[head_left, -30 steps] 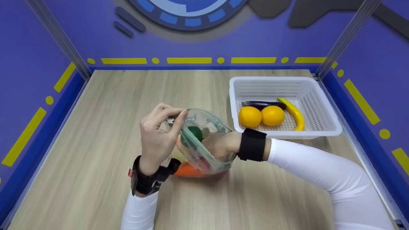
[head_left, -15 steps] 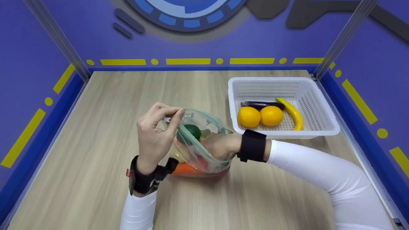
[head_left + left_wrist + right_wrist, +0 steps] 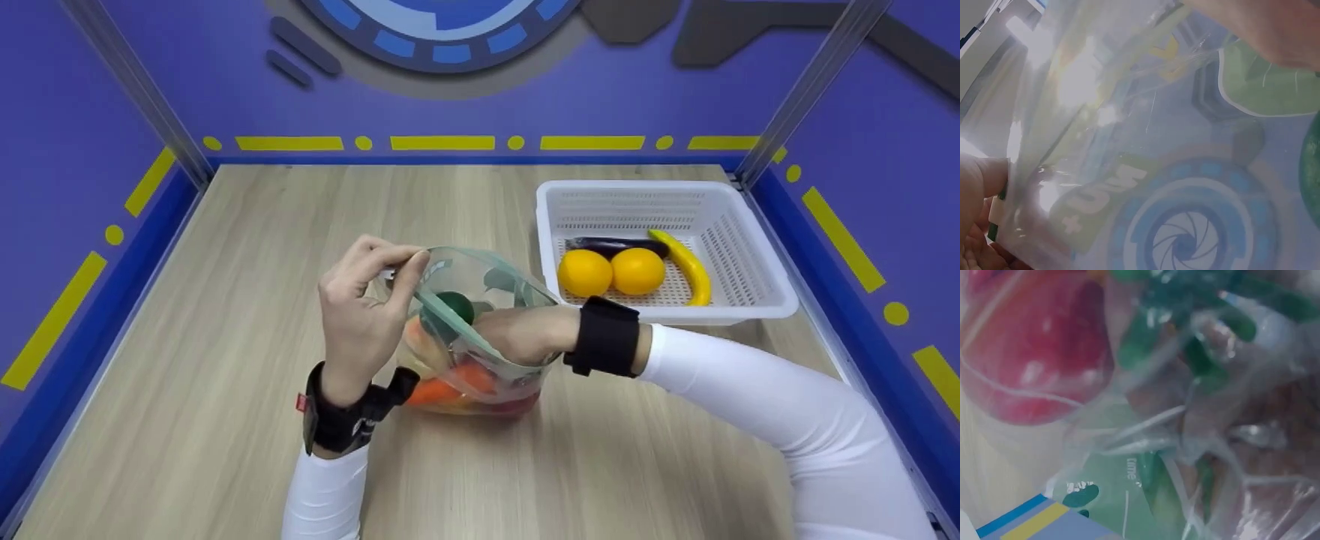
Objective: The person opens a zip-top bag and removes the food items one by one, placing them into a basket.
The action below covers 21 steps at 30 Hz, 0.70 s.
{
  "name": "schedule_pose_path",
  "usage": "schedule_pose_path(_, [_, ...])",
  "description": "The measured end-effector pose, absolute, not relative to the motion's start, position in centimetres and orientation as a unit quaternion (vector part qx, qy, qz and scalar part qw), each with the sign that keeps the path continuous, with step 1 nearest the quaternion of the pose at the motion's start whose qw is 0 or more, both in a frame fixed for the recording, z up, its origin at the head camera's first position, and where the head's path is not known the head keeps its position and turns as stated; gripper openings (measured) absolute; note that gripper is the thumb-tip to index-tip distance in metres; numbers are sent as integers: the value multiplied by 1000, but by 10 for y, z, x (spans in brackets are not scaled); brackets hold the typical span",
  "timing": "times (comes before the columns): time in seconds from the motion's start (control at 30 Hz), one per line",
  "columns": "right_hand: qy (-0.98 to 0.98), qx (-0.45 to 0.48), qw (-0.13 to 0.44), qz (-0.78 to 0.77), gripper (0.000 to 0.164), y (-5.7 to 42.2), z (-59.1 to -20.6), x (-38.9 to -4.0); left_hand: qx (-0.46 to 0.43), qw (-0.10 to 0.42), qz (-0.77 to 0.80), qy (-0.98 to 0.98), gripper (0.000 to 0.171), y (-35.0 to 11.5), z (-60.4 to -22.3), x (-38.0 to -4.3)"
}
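A clear zip bag [image 3: 469, 335] with a pale green rim stands on the table, holding several fruits or vegetables. Among them are a dark green rounded piece [image 3: 455, 306] and an orange, carrot-like piece [image 3: 442, 388]. My left hand [image 3: 367, 307] pinches the bag's rim at its left corner, with thumb and fingers together. Through the opening reaches my right hand [image 3: 525, 331]; its fingers are hidden among the contents. Beyond blurred plastic in the right wrist view show a glossy red round piece [image 3: 1039, 354] and a green, star-shaped stalk [image 3: 1185, 326].
Behind my right wrist stands a white perforated basket [image 3: 739, 311]. It contains an eggplant [image 3: 600, 245], two oranges [image 3: 585, 273] and a banana [image 3: 696, 274]. Blue panels [image 3: 480, 112] border the wooden table [image 3: 262, 247] at the back and both sides.
My right hand has shifted slightly to the right inside the bag. The bag's mouth has spread wider and its rim sits a little higher. My left hand keeps its pinch, moved slightly left.
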State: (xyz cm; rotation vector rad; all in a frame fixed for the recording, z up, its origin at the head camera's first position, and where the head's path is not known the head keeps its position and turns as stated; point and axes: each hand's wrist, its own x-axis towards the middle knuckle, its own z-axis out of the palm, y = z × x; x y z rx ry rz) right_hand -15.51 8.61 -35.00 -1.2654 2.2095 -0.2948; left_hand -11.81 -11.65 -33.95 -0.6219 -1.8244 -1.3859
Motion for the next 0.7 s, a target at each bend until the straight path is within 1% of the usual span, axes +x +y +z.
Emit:
schedule_pose_path(0.13, [824,-476,284,-115,19,90,-345,-156,-240,374,-543,-712,8,-117,-340,-118])
schedule_pose_path(0.27, [845,-447,280,-91,10,88,-342,-153,-239,376,-548,-708,9,-118,-339,-117])
schedule_pose_path(0.33, [851,-443,273,-67,11,86,-339,-150,-240,376,-548,-707,9,-119,-338,-117])
schedule_pose_path(0.5, [831,-490,260,-53,9,87,-328,-144,-242,386,-554,-697,12,-121,-338,-115])
schedule_pose_path(0.57, [822,-497,269,-69,10,89,-325,-144,-240,390,-557,-693,13,-122,-338,-115])
schedule_pose_path(0.7, [821,-475,303,-96,14,93,-318,-146,-235,393,-560,-690,12,-122,-337,-115])
